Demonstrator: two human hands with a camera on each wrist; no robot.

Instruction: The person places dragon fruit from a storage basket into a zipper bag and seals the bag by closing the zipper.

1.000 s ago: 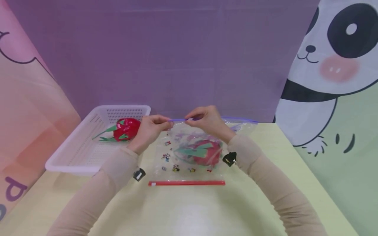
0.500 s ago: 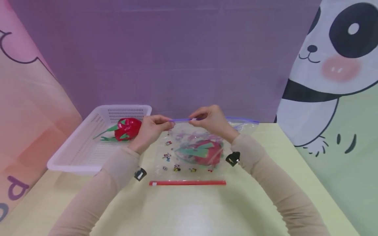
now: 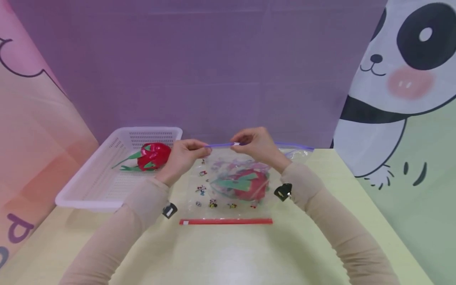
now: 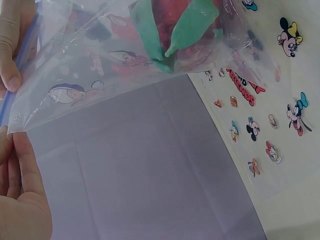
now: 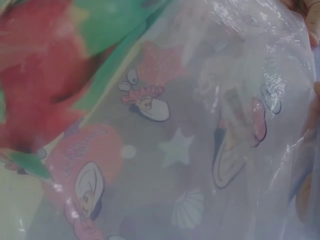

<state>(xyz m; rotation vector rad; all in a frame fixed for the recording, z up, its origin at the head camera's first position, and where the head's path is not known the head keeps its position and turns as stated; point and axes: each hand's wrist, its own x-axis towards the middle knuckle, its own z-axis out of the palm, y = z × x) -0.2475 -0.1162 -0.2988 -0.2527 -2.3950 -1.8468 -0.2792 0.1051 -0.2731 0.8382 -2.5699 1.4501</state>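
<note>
A clear zip bag (image 3: 218, 155) with a blue-purple zip strip hangs between my hands, its lower part over the table. Inside lies a red, fruit-like thing with green leaves (image 3: 251, 187), blurred by the plastic. My left hand (image 3: 182, 157) pinches the strip's left corner between thumb and fingers. Further along the strip, my right hand (image 3: 259, 148) pinches at a small white slider (image 3: 236, 144). To the right of that hand the strip runs on with slack plastic. In the right wrist view, printed plastic (image 5: 185, 125) fills most of the picture and only bits of fingers show.
Another clear bag, printed with cartoon figures and edged by a red zip strip (image 3: 226, 221), lies flat on the table (image 3: 228, 253) underneath. On the left stands a white plastic basket (image 3: 89, 204) holding a similar red thing with green leaves (image 3: 154, 156). A purple backdrop (image 3: 228, 71) rises behind.
My right hand has slid a little to the right along the strip with the white slider, widening the gap between the hands. My left hand has stayed at the corner.
</note>
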